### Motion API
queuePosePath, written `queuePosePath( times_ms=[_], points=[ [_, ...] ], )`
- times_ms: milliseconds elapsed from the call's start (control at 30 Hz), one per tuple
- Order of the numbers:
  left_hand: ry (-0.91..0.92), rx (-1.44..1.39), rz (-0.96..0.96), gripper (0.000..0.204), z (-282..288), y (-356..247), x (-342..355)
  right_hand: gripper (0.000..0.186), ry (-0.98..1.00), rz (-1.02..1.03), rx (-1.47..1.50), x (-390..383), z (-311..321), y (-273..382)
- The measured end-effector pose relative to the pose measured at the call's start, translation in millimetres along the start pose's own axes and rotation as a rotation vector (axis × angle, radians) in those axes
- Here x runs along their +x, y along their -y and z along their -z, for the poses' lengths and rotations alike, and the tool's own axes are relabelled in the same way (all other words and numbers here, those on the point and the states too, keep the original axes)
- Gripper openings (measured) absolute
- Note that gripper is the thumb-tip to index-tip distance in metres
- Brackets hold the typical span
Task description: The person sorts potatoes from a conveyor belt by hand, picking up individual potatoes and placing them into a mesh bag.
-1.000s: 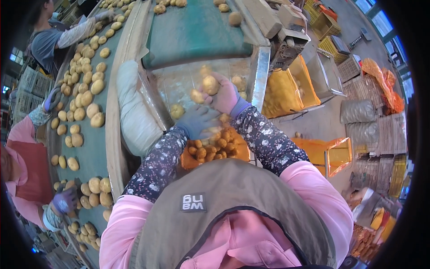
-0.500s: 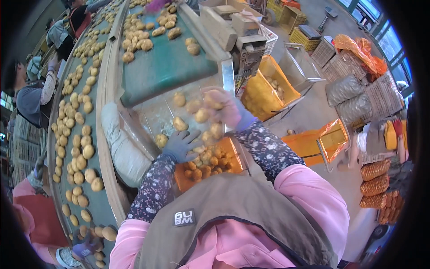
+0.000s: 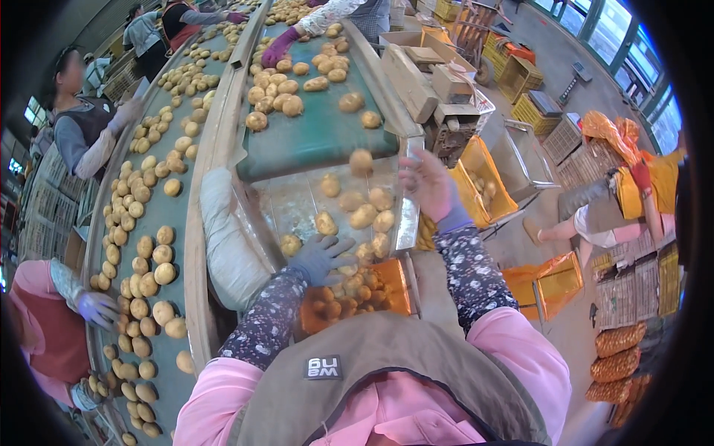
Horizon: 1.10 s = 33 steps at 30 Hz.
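Observation:
Round potatoes [image 3: 363,216] lie scattered on a sloping metal chute [image 3: 294,201] below the end of a green conveyor belt [image 3: 320,149]. At the foot of the chute is an orange-lined container [image 3: 398,279] filled with more potatoes. My left hand [image 3: 320,260], in a grey glove, rests at the chute's lower end with spread fingers, next to potatoes and holding none. Raised beside the chute's right metal edge is my right hand [image 3: 435,189], gloved, its fingers bent but apart with nothing visible in them. One potato [image 3: 361,161] is blurred at the belt's edge.
A second belt [image 3: 178,223] carries many potatoes along the left, with gloved co-workers beside it. Another person's purple glove [image 3: 280,48] reaches over the green belt. A wrapped white bundle [image 3: 227,238] borders the chute. Orange-lined crates [image 3: 487,182] and stacked potato sacks [image 3: 619,364] stand right.
My right hand has moved from over the potatoes to the chute's right edge. My left hand stays low on the chute. The view has shifted, and more potatoes are on the chute.

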State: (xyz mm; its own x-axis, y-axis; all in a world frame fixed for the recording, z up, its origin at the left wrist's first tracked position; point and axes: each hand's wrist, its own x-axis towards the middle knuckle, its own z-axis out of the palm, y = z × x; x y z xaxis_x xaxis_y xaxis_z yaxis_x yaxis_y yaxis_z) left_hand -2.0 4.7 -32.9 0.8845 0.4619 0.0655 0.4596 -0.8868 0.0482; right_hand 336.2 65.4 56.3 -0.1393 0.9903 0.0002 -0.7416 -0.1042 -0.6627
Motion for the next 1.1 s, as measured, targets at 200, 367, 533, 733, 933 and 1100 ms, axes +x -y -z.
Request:
queuePosePath(
  times_ms=[200, 367, 533, 733, 933, 1100],
  points=[
    [-0.066, 0.065, -0.029, 0.056, 1, 0, 3, 0.066, -0.135, 0.197, -0.839, 56, -32, -60],
    [-0.034, 0.044, -0.006, 0.054, -1, -2, 2, 0.091, -0.274, 0.459, -1.904, 92, -47, -57],
    [0.021, 0.106, -0.002, 0.056, 1, -7, 7, 0.098, -0.410, 0.133, -1.844, 98, -57, -57],
    [-0.003, 0.113, 0.004, 0.055, 6, -9, 14, 0.060, 0.181, 0.290, -1.437, 81, -72, -98],
    [0.042, 0.052, -0.029, 0.061, 22, -15, 21, 0.055, -0.073, 0.673, -1.775, 90, -113, -68],
    [-0.164, 0.162, -0.107, 0.050, 19, -4, -6, 0.067, -0.193, 0.413, -1.923, 143, -97, -102]
  ],
)
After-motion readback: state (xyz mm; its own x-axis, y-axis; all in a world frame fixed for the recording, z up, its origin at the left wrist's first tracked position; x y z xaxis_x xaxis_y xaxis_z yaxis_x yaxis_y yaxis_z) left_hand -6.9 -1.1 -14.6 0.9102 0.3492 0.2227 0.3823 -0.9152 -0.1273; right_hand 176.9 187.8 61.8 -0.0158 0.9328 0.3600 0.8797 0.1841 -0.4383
